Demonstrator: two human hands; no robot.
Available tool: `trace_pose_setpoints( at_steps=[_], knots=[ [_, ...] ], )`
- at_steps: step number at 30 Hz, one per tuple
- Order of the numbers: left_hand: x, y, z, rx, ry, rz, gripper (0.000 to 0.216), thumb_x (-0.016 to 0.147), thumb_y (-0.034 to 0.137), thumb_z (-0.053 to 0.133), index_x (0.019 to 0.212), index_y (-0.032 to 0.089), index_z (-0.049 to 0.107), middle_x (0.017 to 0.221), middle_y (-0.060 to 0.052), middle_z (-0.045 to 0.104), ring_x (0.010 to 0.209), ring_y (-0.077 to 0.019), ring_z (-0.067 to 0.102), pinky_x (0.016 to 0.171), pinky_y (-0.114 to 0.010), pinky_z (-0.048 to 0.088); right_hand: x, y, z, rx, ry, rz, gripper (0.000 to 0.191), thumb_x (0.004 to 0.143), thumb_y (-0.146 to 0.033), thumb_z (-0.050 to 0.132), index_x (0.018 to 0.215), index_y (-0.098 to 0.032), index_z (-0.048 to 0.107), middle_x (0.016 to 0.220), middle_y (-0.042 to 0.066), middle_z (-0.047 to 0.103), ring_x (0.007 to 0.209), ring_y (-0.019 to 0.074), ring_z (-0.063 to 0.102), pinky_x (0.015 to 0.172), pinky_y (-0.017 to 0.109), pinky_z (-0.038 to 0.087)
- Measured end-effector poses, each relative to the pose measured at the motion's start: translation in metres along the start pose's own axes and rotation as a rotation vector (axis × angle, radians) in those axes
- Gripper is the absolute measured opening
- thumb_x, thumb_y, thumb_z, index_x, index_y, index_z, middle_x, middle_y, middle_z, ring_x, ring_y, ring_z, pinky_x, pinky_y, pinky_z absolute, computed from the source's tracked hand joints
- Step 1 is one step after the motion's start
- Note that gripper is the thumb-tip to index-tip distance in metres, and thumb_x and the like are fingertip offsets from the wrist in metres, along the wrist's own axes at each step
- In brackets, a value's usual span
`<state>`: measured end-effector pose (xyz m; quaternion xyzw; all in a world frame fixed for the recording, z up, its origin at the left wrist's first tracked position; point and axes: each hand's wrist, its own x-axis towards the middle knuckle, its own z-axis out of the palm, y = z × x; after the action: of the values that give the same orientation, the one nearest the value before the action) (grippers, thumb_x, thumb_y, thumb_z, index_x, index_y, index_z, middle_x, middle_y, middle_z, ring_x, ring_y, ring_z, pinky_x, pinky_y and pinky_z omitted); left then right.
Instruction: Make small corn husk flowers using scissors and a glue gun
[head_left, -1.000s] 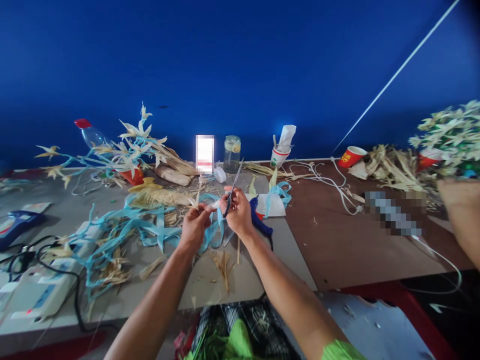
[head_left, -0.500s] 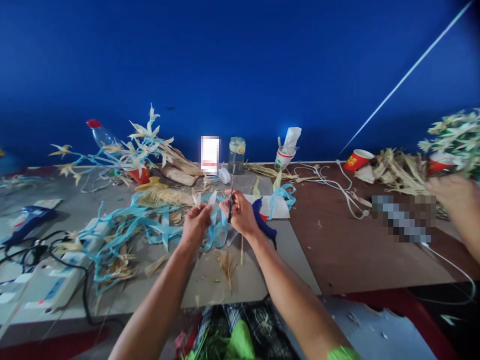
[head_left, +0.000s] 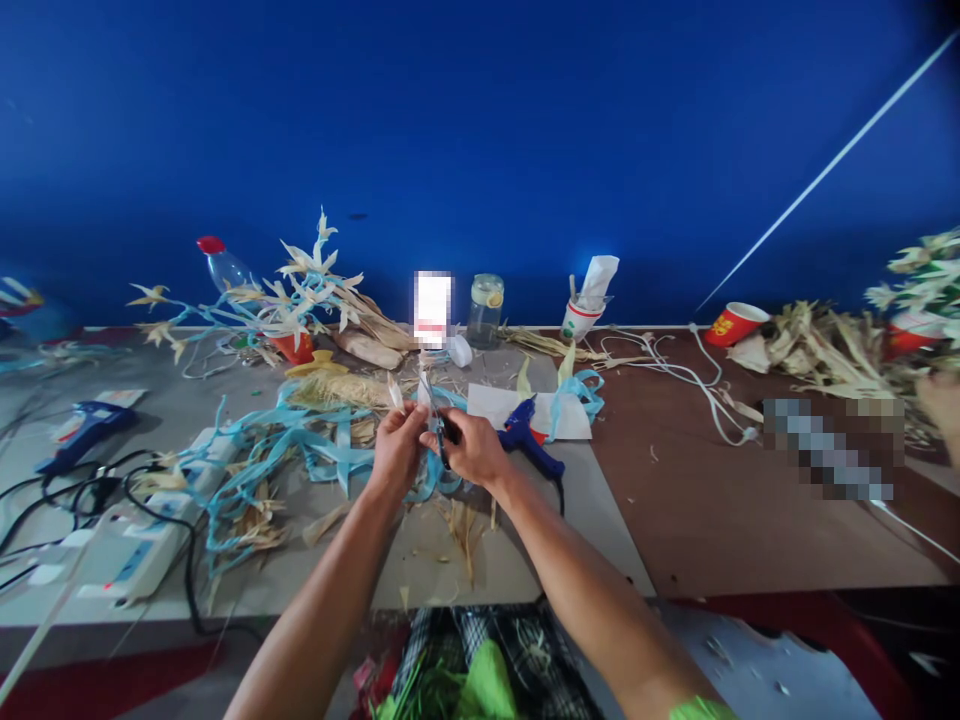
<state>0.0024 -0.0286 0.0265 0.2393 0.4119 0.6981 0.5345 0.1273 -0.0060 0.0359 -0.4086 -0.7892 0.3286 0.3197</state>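
Note:
My left hand (head_left: 396,450) is closed, pinching pale dried leaf strips (head_left: 395,391) that stick up between its fingers. My right hand (head_left: 471,448) is closed round the dark handles of a pair of scissors (head_left: 435,415), whose blades point up and left, right against the leaf strips. Both hands meet above the grey table (head_left: 420,570), over a tangle of light-blue ribbon (head_left: 300,450). A blue glue gun (head_left: 534,440) lies just right of my right hand, partly on a white sheet (head_left: 502,400).
Dried-leaf flowers on blue stems (head_left: 292,290) stand at the back left by a red-capped bottle (head_left: 223,265). A jar (head_left: 484,310), paper cups (head_left: 585,315) and white cords (head_left: 675,375) lie behind. Power strips (head_left: 142,550) and another glue gun (head_left: 82,430) sit left. Another person's hand (head_left: 943,400) shows far right.
The scissors have swung down from pointing up and right to lie against the leaf strips. My hands have come closer together. The view has shifted left, and the other person's arm has drawn back right.

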Motion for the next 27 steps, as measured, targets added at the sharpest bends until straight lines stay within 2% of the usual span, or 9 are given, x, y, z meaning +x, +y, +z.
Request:
trace_pose_setpoints(
  at_steps=[4, 11, 27],
  knots=[
    [-0.0014, 0.0019, 0.0022, 0.018, 0.002, -0.009, 0.029, 0.059, 0.030, 0.079, 0.073, 0.014, 0.058, 0.058, 0.004, 0.058, 0.045, -0.0041, 0.051, 0.046, -0.016, 0.040, 0.0002, 0.0012, 0.0014, -0.005, 0.019, -0.012, 0.039, 0.078, -0.045, 0.063, 0.107, -0.019, 0.064, 0.081, 0.005, 0.071, 0.076, 0.0193, 0.065, 0.069, 0.027, 0.046],
    [-0.0040, 0.0041, 0.0051, 0.031, -0.025, -0.045, 0.030, 0.059, 0.031, 0.078, 0.073, 0.015, 0.057, 0.052, 0.005, 0.057, 0.036, -0.0055, 0.050, 0.040, -0.017, 0.040, 0.0004, -0.0011, 0.0005, 0.024, 0.037, 0.009, 0.040, 0.078, -0.046, 0.064, 0.108, -0.019, 0.065, 0.080, 0.005, 0.071, 0.073, 0.0183, 0.065, 0.067, 0.026, 0.046],
    [-0.0013, 0.0035, 0.0040, 0.030, -0.017, -0.037, 0.032, 0.059, 0.030, 0.079, 0.074, 0.015, 0.055, 0.055, 0.006, 0.058, 0.037, -0.0051, 0.052, 0.040, -0.016, 0.040, 0.0009, -0.0007, 0.0007, 0.064, 0.048, -0.004, 0.035, 0.079, -0.044, 0.063, 0.104, -0.020, 0.068, 0.075, 0.002, 0.069, 0.067, 0.0149, 0.059, 0.061, 0.022, 0.043]
  ],
)
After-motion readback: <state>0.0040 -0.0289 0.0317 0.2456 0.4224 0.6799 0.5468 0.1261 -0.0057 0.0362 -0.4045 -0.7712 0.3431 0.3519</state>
